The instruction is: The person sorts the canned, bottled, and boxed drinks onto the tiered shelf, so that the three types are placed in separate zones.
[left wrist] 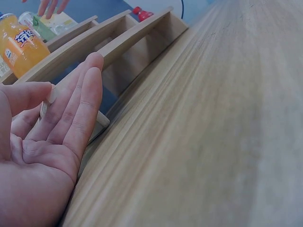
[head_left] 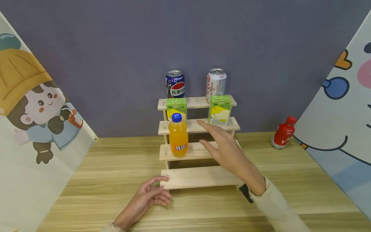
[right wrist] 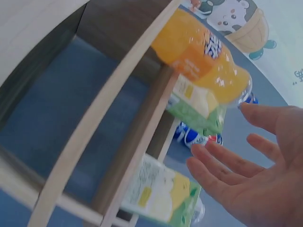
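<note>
A stepped wooden display shelf stands on the table. At its lowest board's left corner, my left hand holds the board's end between thumb and fingers. An orange soda bottle with a blue cap stands upright on the second board from the bottom, at its left. My right hand hovers to the right of that bottle, fingers extended and apart from it, holding nothing. Behind it, a green and yellow juice box stands on the third board; another juice box is partly hidden by the bottle.
On the top board stand a blue Pepsi can at left and a white Coca-Cola can at right. A red bottle stands on the table at far right. Cartoon-printed panels flank both sides, and a grey wall rises behind.
</note>
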Motion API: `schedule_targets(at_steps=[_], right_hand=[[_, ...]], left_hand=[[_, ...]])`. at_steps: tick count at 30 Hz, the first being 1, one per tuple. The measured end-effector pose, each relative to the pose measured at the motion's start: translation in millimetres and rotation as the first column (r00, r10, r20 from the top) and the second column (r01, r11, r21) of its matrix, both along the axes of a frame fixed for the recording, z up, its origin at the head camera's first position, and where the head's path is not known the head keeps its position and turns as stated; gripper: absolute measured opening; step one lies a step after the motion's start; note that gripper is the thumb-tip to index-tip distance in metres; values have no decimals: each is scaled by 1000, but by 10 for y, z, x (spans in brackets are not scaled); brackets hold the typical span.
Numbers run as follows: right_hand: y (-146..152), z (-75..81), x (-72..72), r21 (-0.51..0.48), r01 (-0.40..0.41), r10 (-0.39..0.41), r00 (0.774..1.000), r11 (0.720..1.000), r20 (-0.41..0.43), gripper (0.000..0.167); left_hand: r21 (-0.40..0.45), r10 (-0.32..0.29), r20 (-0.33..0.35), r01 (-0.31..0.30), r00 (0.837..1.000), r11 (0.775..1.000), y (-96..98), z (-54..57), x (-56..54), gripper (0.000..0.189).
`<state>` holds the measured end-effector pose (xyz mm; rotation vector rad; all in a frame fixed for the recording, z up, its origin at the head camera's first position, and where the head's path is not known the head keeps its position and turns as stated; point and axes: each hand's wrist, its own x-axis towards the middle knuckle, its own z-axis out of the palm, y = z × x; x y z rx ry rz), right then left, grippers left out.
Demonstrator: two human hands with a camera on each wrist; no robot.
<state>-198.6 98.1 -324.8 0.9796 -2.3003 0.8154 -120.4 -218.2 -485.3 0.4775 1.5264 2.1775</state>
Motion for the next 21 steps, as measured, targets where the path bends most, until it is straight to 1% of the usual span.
schedule_targets(at_steps=[4,7,10,14,16,21], right_hand=[[157,7,-14,-32,19,-20,1000,999,-12,52],[329,4,-84,-74,43,-45,998,996,-33,47],[554,15,-197,-131,99,-110,991,986,-75,46],[854,18,-344,-190,187,-212,970,964,-119,44],[973,-9,-401,-209,225,-248,965,952,-89,43],[1181,-113,-518,-234,277,-268,961,932,71,43]], left_hand=[[1,2,1,-2,1000,1000,-4,1,2,39],[5,1,1,-1,1000,1000,-3,7,2,39],[8,8,0,-8,1000,1000,6,10,-1,38],[5,18,1,-18,1000,1000,20,9,-7,38],[2,18,3,-18,1000,1000,18,6,-5,38],[6,-1,-1,1,1000,1000,0,7,6,39]])
